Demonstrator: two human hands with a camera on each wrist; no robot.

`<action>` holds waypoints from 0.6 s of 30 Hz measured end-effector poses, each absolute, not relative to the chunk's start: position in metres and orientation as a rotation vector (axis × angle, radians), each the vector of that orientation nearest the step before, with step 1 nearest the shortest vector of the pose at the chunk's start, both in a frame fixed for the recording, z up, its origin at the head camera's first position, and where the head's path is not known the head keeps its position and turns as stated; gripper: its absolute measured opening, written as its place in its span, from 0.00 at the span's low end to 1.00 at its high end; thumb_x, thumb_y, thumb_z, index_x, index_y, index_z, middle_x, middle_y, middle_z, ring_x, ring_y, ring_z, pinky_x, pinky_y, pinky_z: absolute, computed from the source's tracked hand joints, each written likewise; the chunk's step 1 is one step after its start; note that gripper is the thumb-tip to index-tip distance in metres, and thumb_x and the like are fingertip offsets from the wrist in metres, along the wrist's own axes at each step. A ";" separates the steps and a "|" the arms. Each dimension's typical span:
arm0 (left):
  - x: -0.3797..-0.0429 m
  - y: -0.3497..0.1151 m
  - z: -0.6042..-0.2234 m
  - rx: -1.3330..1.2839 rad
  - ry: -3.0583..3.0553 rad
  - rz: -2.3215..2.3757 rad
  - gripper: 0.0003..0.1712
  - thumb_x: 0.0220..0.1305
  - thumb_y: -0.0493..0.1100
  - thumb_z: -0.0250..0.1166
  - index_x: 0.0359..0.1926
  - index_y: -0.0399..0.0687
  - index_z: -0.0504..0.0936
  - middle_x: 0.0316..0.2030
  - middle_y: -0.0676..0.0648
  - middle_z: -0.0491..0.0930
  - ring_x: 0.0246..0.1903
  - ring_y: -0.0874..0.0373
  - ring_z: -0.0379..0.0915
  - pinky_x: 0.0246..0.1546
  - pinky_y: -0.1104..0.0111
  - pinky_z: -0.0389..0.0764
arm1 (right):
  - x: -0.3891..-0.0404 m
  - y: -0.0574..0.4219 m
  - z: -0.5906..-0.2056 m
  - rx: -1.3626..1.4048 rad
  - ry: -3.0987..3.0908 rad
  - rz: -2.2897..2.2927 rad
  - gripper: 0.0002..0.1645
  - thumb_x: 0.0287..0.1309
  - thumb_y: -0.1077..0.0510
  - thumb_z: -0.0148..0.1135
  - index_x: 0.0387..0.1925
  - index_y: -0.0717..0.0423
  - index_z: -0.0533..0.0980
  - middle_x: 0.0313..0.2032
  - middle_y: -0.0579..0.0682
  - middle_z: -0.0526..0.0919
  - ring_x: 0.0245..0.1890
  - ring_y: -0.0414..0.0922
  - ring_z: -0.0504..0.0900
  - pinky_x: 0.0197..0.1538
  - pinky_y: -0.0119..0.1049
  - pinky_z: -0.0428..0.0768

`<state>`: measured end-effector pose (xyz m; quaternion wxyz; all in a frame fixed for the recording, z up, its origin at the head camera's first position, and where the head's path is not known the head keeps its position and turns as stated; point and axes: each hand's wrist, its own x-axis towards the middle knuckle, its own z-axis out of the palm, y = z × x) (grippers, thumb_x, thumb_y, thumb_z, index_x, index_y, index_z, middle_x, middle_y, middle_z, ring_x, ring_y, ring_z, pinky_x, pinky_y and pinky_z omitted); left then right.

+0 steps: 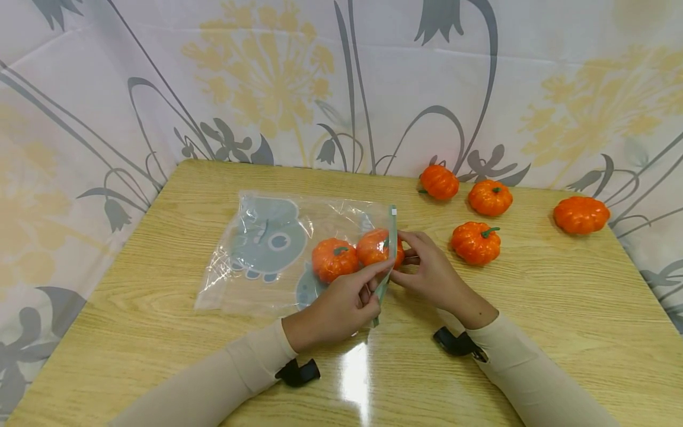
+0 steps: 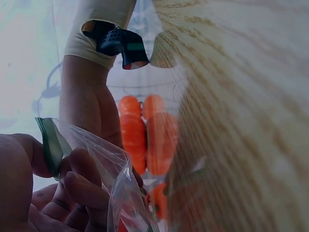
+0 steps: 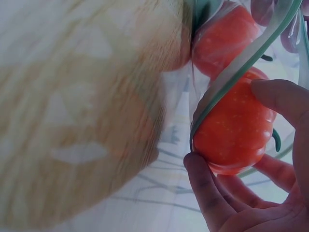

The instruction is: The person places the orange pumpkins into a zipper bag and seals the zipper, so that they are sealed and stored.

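Note:
A clear zip bag [image 1: 256, 293] with a blue-green cartoon print lies on the table, its green-edged mouth facing right. One small orange pumpkin [image 1: 334, 261] is inside it. A second pumpkin [image 3: 236, 128] sits partly within the mouth, and my right hand [image 1: 434, 273] grips it with fingers and thumb spread around it. My left hand [image 1: 336, 308] pinches the near side of the bag's green rim [image 2: 50, 145], holding the mouth apart. In the right wrist view the rim crosses in front of the held pumpkin, whose green stem shows.
Right of the bag, several more pumpkins stand on the wooden table [image 1: 533, 332]: one nearer [image 1: 476, 244], two behind it [image 1: 490, 198] and one near the right edge [image 1: 581, 215]. A flower-patterned cloth [image 1: 373, 89] hangs along the table's back.

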<state>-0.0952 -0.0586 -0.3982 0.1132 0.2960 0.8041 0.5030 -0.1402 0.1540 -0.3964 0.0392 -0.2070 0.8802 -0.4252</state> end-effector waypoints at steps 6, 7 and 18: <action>-0.095 -0.059 -0.397 0.857 2.351 1.465 0.39 0.64 0.32 0.55 0.76 0.49 0.61 0.32 0.53 0.71 0.26 0.67 0.65 0.25 0.77 0.69 | -0.141 0.154 -0.397 -0.624 2.703 -1.288 0.42 0.52 0.62 0.74 0.69 0.60 0.68 0.58 0.60 0.71 0.49 0.55 0.84 0.53 0.48 0.83; -0.095 -0.059 -0.397 0.857 2.350 1.464 0.39 0.64 0.32 0.55 0.76 0.49 0.61 0.33 0.53 0.71 0.26 0.67 0.65 0.25 0.77 0.69 | -0.141 0.154 -0.397 -0.622 2.704 -1.286 0.42 0.53 0.62 0.74 0.69 0.60 0.68 0.58 0.60 0.71 0.49 0.55 0.84 0.53 0.48 0.83; -0.095 -0.059 -0.398 0.872 2.348 1.469 0.38 0.65 0.32 0.55 0.76 0.49 0.61 0.31 0.52 0.71 0.25 0.67 0.64 0.25 0.77 0.68 | -0.144 0.156 -0.401 -0.605 2.663 -1.337 0.39 0.56 0.62 0.72 0.67 0.62 0.66 0.60 0.63 0.76 0.50 0.58 0.85 0.51 0.50 0.84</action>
